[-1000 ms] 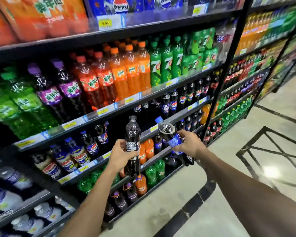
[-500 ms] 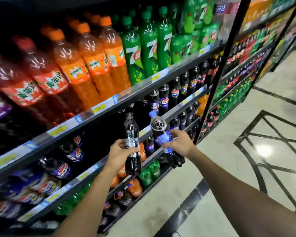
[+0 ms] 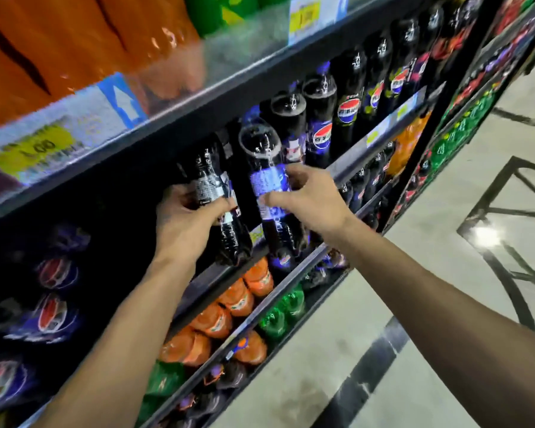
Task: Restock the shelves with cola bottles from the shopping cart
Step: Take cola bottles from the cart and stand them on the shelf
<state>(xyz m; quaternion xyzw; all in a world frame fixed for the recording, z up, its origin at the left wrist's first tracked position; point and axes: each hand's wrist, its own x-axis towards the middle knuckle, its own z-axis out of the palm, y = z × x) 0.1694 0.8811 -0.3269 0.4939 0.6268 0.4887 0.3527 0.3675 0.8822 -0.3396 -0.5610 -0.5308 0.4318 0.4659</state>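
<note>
My left hand [image 3: 187, 222] grips a black-labelled cola bottle [image 3: 212, 180], tilted, its top tucked under the shelf above and its base over the shelf's front lip. My right hand [image 3: 306, 199] holds a blue-labelled cola bottle [image 3: 264, 162] just to the right, also leaning into the dark shelf opening. Both bottles stand left of a row of Pepsi bottles [image 3: 343, 118] on the same shelf [image 3: 380, 140]. The shopping cart is out of view.
Large orange soda bottles [image 3: 74, 41] fill the shelf above, with price tags [image 3: 37, 146] along its edge. Small orange [image 3: 238, 301] and green bottles [image 3: 278, 316] sit on lower shelves. More Pepsi bottles [image 3: 50, 313] lie at the left. Tiled floor [image 3: 430, 273] spreads to the right.
I have moved much closer to the shelves. Both hands have carried their bottles up and forward, into the dark gap of the cola shelf.
</note>
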